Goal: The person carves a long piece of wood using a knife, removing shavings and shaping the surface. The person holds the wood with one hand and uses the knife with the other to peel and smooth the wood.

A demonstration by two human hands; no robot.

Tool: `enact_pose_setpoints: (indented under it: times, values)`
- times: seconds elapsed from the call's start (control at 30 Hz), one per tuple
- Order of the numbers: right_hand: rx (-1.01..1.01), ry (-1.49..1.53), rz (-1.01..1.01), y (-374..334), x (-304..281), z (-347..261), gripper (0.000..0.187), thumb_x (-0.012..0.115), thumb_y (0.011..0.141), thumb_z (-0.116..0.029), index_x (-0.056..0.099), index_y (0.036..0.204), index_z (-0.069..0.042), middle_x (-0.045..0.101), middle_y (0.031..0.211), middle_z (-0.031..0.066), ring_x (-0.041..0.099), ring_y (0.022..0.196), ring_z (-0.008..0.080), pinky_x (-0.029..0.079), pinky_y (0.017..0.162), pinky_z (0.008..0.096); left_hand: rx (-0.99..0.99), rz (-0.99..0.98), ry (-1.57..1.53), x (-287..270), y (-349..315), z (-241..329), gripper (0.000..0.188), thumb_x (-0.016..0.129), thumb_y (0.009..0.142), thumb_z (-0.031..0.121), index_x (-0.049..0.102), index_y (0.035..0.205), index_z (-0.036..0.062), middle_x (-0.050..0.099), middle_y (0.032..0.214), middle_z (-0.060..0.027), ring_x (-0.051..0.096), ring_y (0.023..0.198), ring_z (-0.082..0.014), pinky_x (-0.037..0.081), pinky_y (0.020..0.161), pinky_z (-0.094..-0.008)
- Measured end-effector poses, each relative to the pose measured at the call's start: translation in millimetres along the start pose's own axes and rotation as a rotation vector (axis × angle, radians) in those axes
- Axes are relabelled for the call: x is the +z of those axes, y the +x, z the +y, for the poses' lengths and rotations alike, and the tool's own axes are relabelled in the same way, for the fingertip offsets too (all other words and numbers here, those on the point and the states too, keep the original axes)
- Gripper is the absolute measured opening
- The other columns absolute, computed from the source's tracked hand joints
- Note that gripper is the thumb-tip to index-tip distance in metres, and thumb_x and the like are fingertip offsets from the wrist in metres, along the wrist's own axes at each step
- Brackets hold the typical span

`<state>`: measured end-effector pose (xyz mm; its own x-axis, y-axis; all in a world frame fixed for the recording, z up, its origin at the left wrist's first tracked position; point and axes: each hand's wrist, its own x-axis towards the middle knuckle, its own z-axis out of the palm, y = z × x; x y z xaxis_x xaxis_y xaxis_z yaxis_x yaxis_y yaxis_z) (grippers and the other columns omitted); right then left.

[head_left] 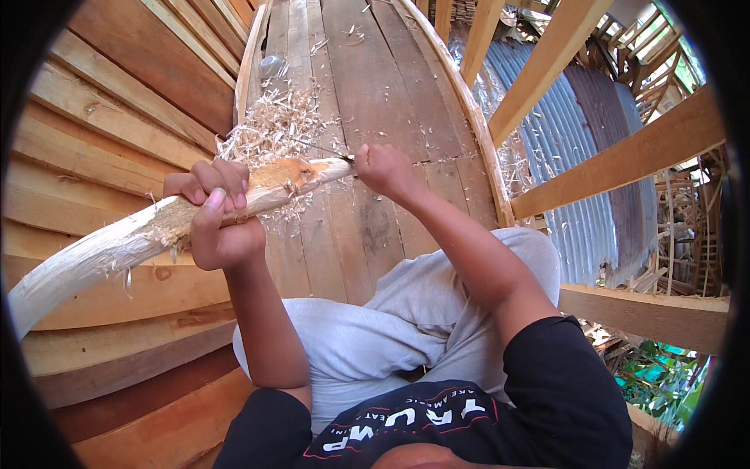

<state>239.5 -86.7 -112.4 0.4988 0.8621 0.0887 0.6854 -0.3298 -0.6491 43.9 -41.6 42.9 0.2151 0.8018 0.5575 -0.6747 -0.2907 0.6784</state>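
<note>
My left hand (219,223) is wrapped round a long, pale, curved wooden branch (117,246) w/ most bark shaved off; fingers (215,181) closed tight over the top, thumb up along its near side. The branch runs from lower left up to its orange-brown tip near the middle of view, held above the brown plank floor (375,86). My right hand (383,168) is a closed fist right at that tip, fingers gripping a small blade w/ thin dark metal edge (316,147) that lies just beyond the branch end; handle hidden inside the fist. A heap of light curly wood shavings (273,125) sits on the planks just behind the branch, more hanging off the branch itself. I'm seated, grey trousers (391,328) below my arms. Corrugated metal sheets (570,156) show thru the timber beams (625,156) on the right.
</note>
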Motion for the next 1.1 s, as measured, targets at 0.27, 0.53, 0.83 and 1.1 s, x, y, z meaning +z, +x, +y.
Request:
enact_pose_setpoints:
  times: [0.27, 0.53, 0.83, 1.1]
  values:
    - [0.043, -0.107, 0.015, -11, -13, -36, 0.05, 0.038, 0.094, -0.031, 0.067, 0.067, 0.0, 0.064, 0.068, 0.0239, 0.064, 0.064, 0.0428, 0.051, 0.065, 0.052, -0.001, -0.019, -0.036, -19, -1, 3, 0.02, 0.049, 0.068, 0.006, 0.035, 0.08, 0.0136, 0.035, 0.062, -0.0002, 0.035, 0.055, -0.0116, 0.033, 0.063, -0.03]
    - [0.054, -0.172, -0.029, -17, -22, -49, 0.049, 0.038, 0.094, -0.031, 0.069, 0.07, -0.001, 0.066, 0.071, 0.0206, 0.065, 0.065, 0.0401, 0.052, 0.065, 0.0513, 0.011, 0.005, -0.03, -23, 3, 2, 0.021, 0.049, 0.068, 0.006, 0.034, 0.081, 0.0127, 0.034, 0.061, -0.0003, 0.034, 0.054, -0.0117, 0.034, 0.062, -0.0312]
    - [0.073, -0.292, -0.128, -25, -27, -53, 0.043, 0.038, 0.094, -0.026, 0.072, 0.079, -0.004, 0.069, 0.078, 0.019, 0.068, 0.072, 0.0356, 0.054, 0.067, 0.0478, -0.025, 0.022, -0.041, -22, 1, 5, 0.021, 0.051, 0.067, 0.008, 0.034, 0.078, 0.0141, 0.033, 0.062, -0.0001, 0.035, 0.055, -0.0114, 0.032, 0.063, -0.0299]
    - [0.166, -0.362, -0.08, 24, 3, 41, 0.049, 0.036, 0.094, -0.032, 0.07, 0.08, -0.001, 0.067, 0.081, 0.0241, 0.066, 0.078, 0.0414, 0.052, 0.074, 0.0502, 0.023, -0.221, -0.074, -2, -3, 4, 0.022, 0.049, 0.067, 0.002, 0.034, 0.081, 0.0095, 0.037, 0.061, -0.0039, 0.038, 0.052, -0.0132, 0.035, 0.056, -0.031]
